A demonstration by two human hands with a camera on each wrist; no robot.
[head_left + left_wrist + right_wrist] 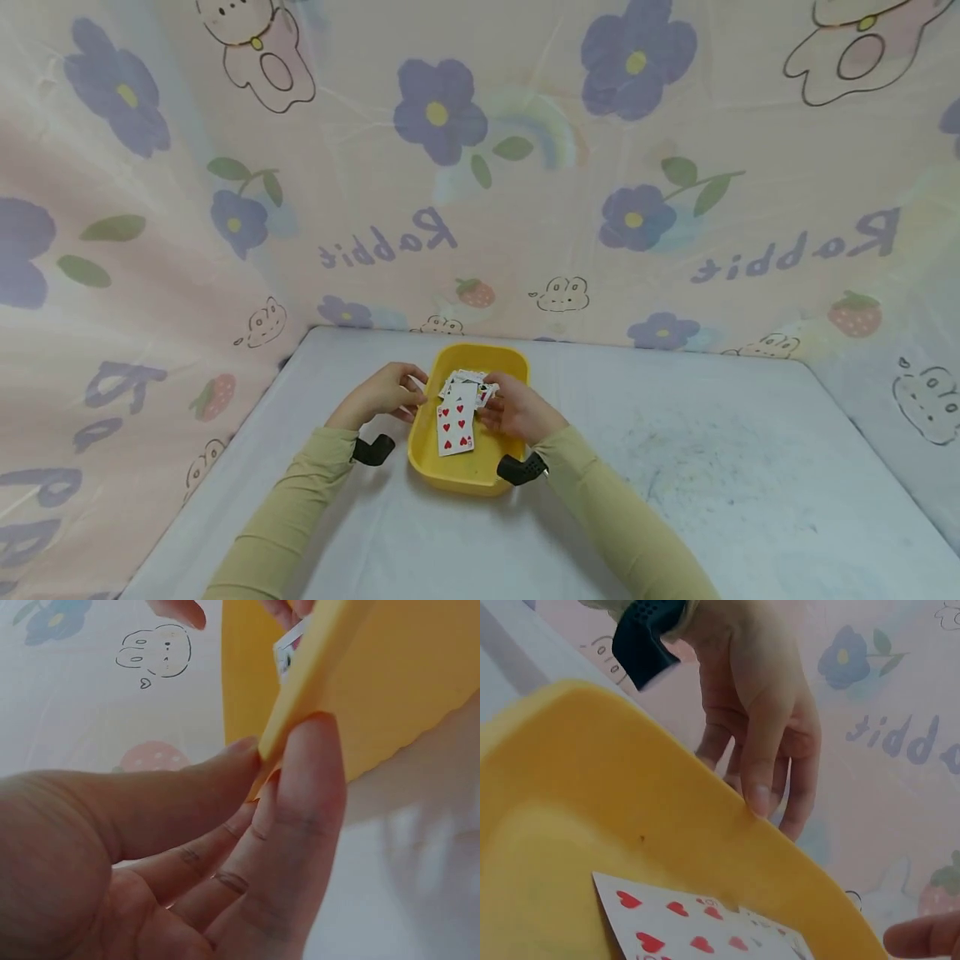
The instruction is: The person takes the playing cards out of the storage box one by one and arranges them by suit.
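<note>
A yellow plastic tray (468, 483) stands on the white table. My left hand (387, 392) pinches its left rim; in the left wrist view the thumb (202, 776) is on one side of the wall and the index finger (311, 787) on the other. Reaching over the right side, my right hand (519, 407) has its fingers spread, close to a loose pile of playing cards (461, 379). The six of hearts (456, 429) lies face up at the front of the pile. In the right wrist view just one fingertip (922, 936) of this hand shows.
A white cloth covers the table (720, 467), with grey smudges to the right of the tray. Behind and to the left hangs a pink patterned curtain (525, 250). Black wrist cameras (522, 469) hang below both sleeves, over the tray's near part.
</note>
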